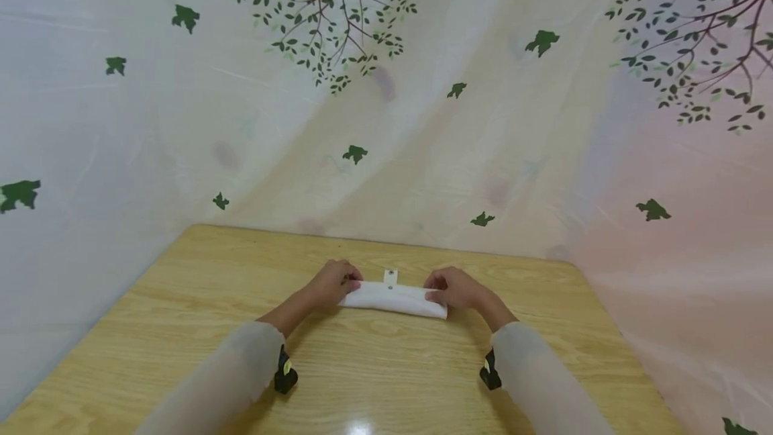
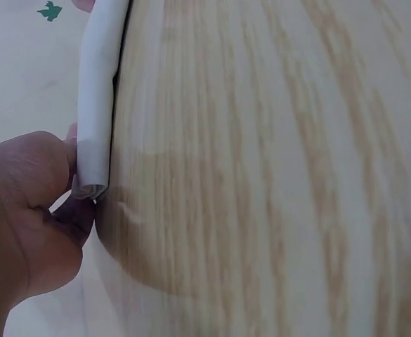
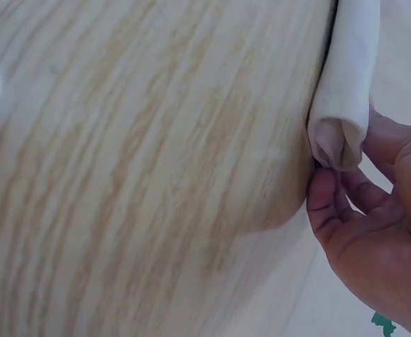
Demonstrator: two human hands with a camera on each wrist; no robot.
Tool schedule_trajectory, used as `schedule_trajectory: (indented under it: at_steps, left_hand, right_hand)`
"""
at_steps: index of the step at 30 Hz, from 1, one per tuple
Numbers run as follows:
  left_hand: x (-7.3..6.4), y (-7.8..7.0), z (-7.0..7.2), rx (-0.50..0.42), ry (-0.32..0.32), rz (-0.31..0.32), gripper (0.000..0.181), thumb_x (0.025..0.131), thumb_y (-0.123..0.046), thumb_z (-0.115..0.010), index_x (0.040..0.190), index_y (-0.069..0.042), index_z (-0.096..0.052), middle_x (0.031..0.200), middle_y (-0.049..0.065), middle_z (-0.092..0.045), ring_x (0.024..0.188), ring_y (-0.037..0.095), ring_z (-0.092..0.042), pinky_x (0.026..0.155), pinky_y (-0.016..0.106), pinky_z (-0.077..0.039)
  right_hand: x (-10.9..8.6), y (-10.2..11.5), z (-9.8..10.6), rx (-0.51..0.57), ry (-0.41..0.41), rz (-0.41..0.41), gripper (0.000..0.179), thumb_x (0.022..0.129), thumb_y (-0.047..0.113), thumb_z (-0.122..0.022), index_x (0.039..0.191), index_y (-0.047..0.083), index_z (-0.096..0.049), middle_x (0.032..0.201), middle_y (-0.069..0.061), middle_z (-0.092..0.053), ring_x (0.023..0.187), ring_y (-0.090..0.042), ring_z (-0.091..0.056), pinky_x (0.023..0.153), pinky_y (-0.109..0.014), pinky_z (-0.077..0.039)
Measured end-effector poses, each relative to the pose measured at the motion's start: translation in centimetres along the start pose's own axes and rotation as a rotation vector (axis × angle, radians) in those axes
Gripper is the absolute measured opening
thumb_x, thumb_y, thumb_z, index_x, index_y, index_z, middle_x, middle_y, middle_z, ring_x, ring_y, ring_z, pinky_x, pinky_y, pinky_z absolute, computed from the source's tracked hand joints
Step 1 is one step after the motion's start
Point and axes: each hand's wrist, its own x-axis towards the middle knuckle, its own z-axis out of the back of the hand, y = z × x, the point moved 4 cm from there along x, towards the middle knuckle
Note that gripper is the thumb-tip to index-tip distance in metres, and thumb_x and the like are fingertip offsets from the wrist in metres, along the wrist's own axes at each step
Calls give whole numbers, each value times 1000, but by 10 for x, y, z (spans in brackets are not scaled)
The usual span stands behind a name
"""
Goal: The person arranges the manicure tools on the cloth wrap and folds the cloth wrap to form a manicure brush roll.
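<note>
A white rolled-up fabric piece (image 1: 392, 299) lies crosswise on the table. A short tab with snap buttons (image 1: 390, 278) sticks out from its far side. My left hand (image 1: 331, 283) pinches the left end, thumb on the near side. At the opposite end, my right hand (image 1: 457, 288) holds the roll between thumb and fingers. The left wrist view shows the roll (image 2: 96, 91) with its coiled end beside the left hand (image 2: 29, 210). In the right wrist view, layers show inside the open end of the roll (image 3: 349, 70), the right hand's (image 3: 391, 217) fingers around it.
The wooden table (image 1: 386, 368) has a light grain and rounded far corners. Behind it and at both sides hangs a pale curtain (image 1: 423, 153) printed with leaves and branches. Dark devices are strapped at the left wrist (image 1: 285, 373) and right wrist (image 1: 490, 371).
</note>
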Motion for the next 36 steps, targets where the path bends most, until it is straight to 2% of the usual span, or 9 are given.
schedule_trajectory:
  at_steps: [3,7,11,14,18,21,27,36]
  left_hand:
    - [0,-3,2,2,26,-18,11,100,-6,-65,104,-4,-75,95,3,-70,90,17,-63,83,38,-52]
    - [1,-10,2,27,59,-41,17,102,-11,-63,112,-7,-75,103,6,-72,97,23,-65,87,43,-52]
    - [2,-16,-4,46,79,-75,24,103,-27,-62,118,-14,-74,112,7,-70,105,30,-62,87,52,-46]
    - [2,-18,-9,63,82,-85,26,102,-33,-62,119,-17,-74,115,7,-69,107,32,-58,86,55,-42]
    - [2,-18,-11,57,79,-69,26,102,-33,-63,119,-18,-74,117,8,-68,108,33,-56,85,56,-41]
    - [1,-18,-10,54,78,-68,27,102,-34,-62,119,-18,-74,117,9,-68,106,33,-56,84,54,-41]
    - [0,-18,-10,53,78,-73,28,102,-36,-61,120,-18,-75,119,9,-67,107,33,-56,83,55,-42]
    - [0,-17,-12,69,103,-62,32,104,-38,-59,123,-17,-74,124,8,-66,108,32,-54,83,54,-42]
  right_hand:
    - [-2,1,1,31,48,36,19,99,16,-70,109,1,-70,90,-2,-66,79,-13,-53,74,-31,-47]
    - [-4,6,5,20,99,60,22,99,20,-70,109,1,-70,92,0,-67,82,-12,-56,76,-31,-49]
    - [0,10,9,-15,132,19,20,98,21,-71,109,5,-71,99,0,-68,91,-14,-61,84,-37,-52]
    - [8,10,9,-35,131,-36,17,97,20,-71,109,7,-71,103,-2,-69,96,-18,-63,89,-42,-52]
    - [20,15,5,-49,93,-60,20,98,22,-70,111,6,-71,104,-3,-70,96,-18,-63,88,-41,-53]
    - [31,23,-2,-47,41,-48,28,99,23,-68,118,3,-70,108,-6,-70,98,-20,-65,89,-42,-53]
    - [49,32,-17,-20,-54,-52,37,99,17,-67,130,-3,-65,116,-14,-70,107,-27,-65,95,-47,-51]
    - [61,32,-30,38,-110,-118,28,100,15,-65,125,2,-69,111,-8,-69,102,-20,-62,94,-43,-51]
